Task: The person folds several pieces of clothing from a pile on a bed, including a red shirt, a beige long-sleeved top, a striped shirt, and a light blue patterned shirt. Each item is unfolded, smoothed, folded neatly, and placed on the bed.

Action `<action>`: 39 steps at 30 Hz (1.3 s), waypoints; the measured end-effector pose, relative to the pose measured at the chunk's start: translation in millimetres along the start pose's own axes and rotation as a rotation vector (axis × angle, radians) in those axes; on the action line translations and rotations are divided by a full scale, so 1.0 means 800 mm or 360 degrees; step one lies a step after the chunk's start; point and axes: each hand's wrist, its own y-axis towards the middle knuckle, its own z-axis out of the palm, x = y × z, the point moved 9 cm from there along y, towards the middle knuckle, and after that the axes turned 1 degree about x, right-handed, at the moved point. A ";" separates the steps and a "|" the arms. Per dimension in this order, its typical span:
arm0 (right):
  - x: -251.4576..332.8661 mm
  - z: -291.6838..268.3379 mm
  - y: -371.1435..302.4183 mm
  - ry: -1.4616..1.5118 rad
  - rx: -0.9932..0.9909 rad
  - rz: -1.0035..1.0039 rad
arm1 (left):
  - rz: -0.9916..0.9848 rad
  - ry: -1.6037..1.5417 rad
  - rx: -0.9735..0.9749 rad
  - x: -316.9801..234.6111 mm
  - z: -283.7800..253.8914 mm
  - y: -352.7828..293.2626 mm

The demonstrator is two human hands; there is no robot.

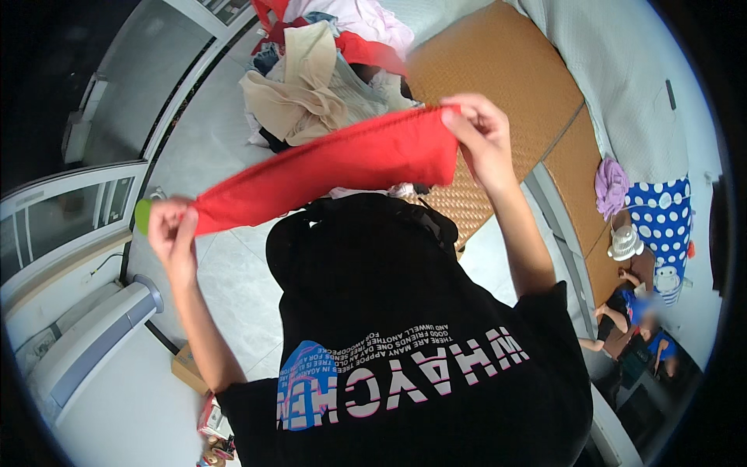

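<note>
A folded red cloth garment point(327, 167) is stretched between my two hands, sloping from lower left to upper right. My left hand point(173, 233) pinches its left end, thumb on top. A small green piece point(142, 216) shows just beyond those fingers; whether it belongs to the garment I cannot tell. At the other end, my right hand point(484, 140) grips the upper corner between thumb and fingers. Behind the red cloth lies a heap of clothes point(299, 86), with beige, red, pink and grey pieces in it. The cloth hides the near part of the heap.
A woven brown mat point(490, 70) covers the bed on the right. Farther right are a purple cloth point(612, 187), a small white fan point(625, 243) and a blue polka-dot cloth point(657, 218). Another person point(634, 311) sits there. A glass door point(78, 210) stands left; a cardboard box point(189, 367) lies below.
</note>
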 end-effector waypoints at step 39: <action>0.024 0.027 0.048 -0.1245 0.0246 -0.0117 | 0.0019 0.0720 0.0288 -0.029 0.077 0.051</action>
